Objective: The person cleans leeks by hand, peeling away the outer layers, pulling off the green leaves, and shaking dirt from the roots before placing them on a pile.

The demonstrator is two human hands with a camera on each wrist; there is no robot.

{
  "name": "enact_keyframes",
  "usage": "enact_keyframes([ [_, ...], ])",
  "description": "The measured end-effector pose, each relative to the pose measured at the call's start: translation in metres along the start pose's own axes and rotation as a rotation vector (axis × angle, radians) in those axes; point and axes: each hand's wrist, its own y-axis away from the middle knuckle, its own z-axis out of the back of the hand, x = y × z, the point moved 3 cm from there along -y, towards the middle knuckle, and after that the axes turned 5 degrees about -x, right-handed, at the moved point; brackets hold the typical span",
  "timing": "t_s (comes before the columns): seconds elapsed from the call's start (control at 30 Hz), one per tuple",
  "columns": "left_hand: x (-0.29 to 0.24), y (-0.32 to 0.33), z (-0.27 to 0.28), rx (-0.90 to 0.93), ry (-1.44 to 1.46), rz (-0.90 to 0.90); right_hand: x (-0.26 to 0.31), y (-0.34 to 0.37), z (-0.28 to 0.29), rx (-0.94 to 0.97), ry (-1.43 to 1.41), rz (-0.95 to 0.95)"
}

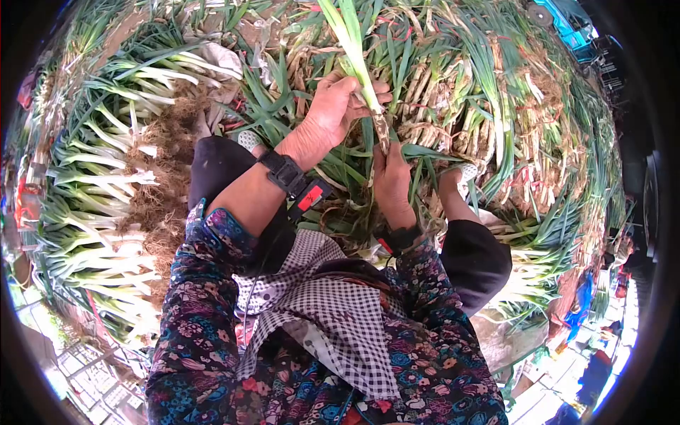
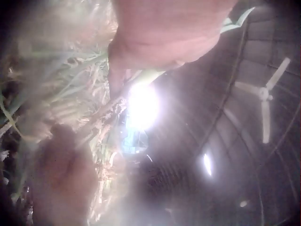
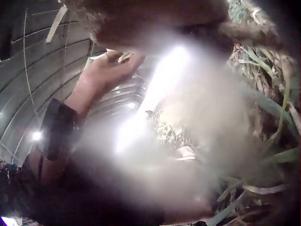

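A leek [image 1: 354,49] with pale green leaves above and a brown, dirt-streaked lower end slants across the head view. My left hand [image 1: 338,106] grips it around the stem. Below, the right hand [image 1: 394,183] pinches the brown lower end between thumb and fingers. In the left wrist view the left hand [image 2: 169,35] fills the top, and the leek's brown end runs down toward the blurred right hand [image 2: 63,174]. Glare washes out much of the right wrist view, where the left hand [image 3: 103,75] shows behind the right hand [image 3: 155,21].
Leeks with white stems [image 1: 106,212] and brown roots [image 1: 159,212] lie in a long row at the left. Unpeeled, dirt-covered leeks [image 1: 425,99] are heaped ahead and to the right. More white-stemmed leeks [image 1: 531,273] lie beside the right knee [image 1: 478,265]. A blue vehicle [image 1: 570,28] stands far right.
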Motion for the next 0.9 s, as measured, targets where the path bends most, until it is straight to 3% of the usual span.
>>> enact_keyframes([
  [0.03, -0.001, 0.0, 0.0, -0.001, 0.001, 0.003, -0.003, 0.001, -0.002, 0.002, 0.002, -0.002],
  [0.1, 0.0, 0.001, -0.002, 0.006, -0.021, 0.014, -0.009, 0.002, -0.006, 0.184, -0.394, -0.163],
  [0.13, -0.001, 0.002, -0.003, 0.006, -0.02, 0.016, -0.012, 0.003, 0.001, 0.184, -0.392, -0.164],
  [0.2, -0.002, 0.005, -0.003, 0.026, 0.039, 0.027, 0.005, 0.003, 0.013, 0.576, -1.005, -0.725],
  [0.33, 0.002, 0.005, -0.008, 0.118, 0.11, 0.003, 0.024, -0.002, 0.026, 0.706, -1.18, -0.726],
  [0.43, 0.002, 0.011, -0.015, 0.097, 0.079, -0.028, 0.024, -0.011, 0.034, 0.587, -0.956, -0.659],
  [0.5, 0.004, 0.012, -0.017, 0.283, 0.055, 0.021, 0.026, -0.012, 0.039, 0.626, -1.044, -0.598],
  [0.57, 0.01, 0.008, -0.015, 0.325, 0.026, 0.043, 0.028, -0.013, 0.042, 0.62, -1.095, -0.587],
  [0.63, 0.031, 0.008, -0.004, 0.325, -0.36, 0.235, 0.034, -0.018, 0.047, 0.521, -1.006, -0.557],
  [0.7, 0.025, 0.005, -0.005, 0.29, -0.44, 0.19, 0.031, -0.018, 0.047, 0.485, -1.0, -0.595],
  [0.77, 0.022, -0.002, -0.009, 0.658, -1.467, 0.023, 0.029, -0.022, 0.048, 0.452, -0.991, -0.632],
  [0.83, 0.089, 0.017, 0.034, 0.822, -1.502, -0.115, 0.039, -0.042, 0.06, 0.328, -0.886, -0.519],
  [0.9, 0.086, 0.033, 0.03, 0.846, -1.647, -0.198, 0.051, -0.07, 0.08, 0.359, -0.861, -0.582],
])
